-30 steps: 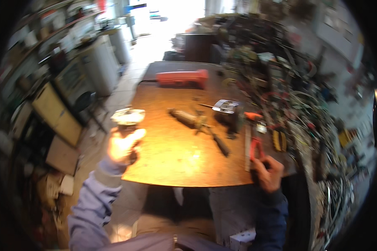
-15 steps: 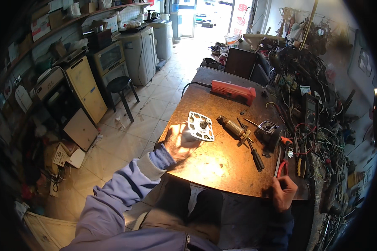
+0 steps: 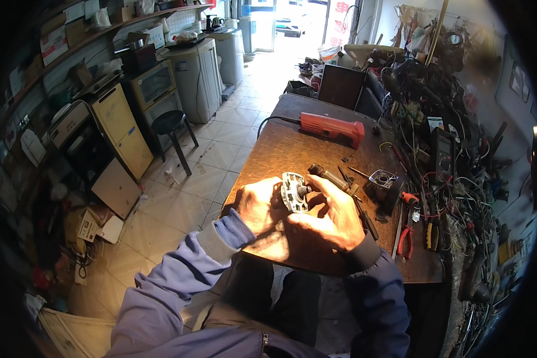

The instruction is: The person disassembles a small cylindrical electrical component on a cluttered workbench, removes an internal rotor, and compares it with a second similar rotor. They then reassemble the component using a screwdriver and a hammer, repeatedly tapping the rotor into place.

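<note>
My left hand (image 3: 259,206) is closed round the left side of a silvery metal gear housing (image 3: 292,192), held up over the near part of the bench. The housing has a four-cornered flange with a small dark toothed shaft (image 3: 305,190) standing out of its middle, pointing right. My right hand (image 3: 339,218) reaches in from the other side, its thumb at the flange's lower edge and its fingers curled by the shaft. Part of its grip is in shadow. Just behind that hand lies a motor armature (image 3: 330,175), partly covered.
A red power tool body (image 3: 331,129) with a cord lies at the bench's (image 3: 274,146) far side. Toward the right edge are red-handled pliers (image 3: 405,240), a screwdriver (image 3: 367,221) and a metal end piece (image 3: 382,178). Tangled wires (image 3: 453,197) heap up beyond. A black stool (image 3: 170,122) stands left.
My right hand has left the red-handled pliers at the bench's right edge and come left to the gear housing. The housing has turned, its face now more to the right.
</note>
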{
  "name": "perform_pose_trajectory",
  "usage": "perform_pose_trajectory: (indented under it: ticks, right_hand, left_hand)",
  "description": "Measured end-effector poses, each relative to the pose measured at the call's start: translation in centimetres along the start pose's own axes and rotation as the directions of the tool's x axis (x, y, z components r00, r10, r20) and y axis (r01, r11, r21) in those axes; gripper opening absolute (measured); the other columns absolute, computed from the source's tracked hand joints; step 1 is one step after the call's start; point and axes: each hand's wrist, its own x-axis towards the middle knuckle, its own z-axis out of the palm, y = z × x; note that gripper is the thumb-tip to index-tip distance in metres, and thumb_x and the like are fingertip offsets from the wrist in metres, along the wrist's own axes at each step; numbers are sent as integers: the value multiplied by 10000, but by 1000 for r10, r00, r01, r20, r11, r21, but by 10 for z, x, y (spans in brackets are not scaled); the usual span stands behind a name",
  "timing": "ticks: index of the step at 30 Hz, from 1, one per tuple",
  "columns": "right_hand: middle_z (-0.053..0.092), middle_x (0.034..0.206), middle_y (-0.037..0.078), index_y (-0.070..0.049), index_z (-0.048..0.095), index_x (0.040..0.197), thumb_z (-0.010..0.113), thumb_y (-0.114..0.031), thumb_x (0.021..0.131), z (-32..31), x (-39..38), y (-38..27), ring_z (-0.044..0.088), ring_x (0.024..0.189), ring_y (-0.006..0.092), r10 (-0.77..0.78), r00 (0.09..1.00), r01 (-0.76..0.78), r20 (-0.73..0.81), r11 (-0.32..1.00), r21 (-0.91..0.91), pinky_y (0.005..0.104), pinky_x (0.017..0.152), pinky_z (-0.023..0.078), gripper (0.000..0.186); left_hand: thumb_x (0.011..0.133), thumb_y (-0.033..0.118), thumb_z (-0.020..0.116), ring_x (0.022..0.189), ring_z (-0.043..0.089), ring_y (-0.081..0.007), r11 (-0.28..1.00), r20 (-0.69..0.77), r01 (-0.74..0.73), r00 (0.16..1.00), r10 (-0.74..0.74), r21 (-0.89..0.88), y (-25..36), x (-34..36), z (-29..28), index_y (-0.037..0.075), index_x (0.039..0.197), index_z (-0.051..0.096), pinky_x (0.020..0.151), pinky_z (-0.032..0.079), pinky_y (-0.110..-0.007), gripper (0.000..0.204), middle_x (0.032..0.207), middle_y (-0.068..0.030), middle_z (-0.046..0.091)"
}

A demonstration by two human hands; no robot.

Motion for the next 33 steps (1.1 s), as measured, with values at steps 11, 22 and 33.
perform_pose_trajectory:
  ticks: [11,22,33]
  right_hand:
    - [606,1204,135,89,441,1371,899,-81,675,3,-9,23,604,1107,189,102,982,-162,161,895,415,338,974,500,850]
    - [634,1159,187,106,496,1314,887,-150,668,-1,-7,26,642,1061,213,80,991,-116,108,914,390,338,910,536,797]
    - [684,1072,181,77,560,1222,930,-281,668,4,-11,28,687,978,211,109,990,-126,89,967,223,341,865,554,756]
  left_hand:
    - [694,117,813,718,681,-265,972,131,-53,991,23,228,11,0,2,42,924,697,653,544,-347,269,812,-112,669]
    - [709,230,809,714,665,-324,969,137,-99,988,69,225,10,0,4,66,918,658,622,543,-396,306,810,-120,644]
    - [746,222,844,761,718,-237,970,146,-13,989,-23,242,18,-1,4,39,1096,705,683,563,-326,419,875,-123,706]
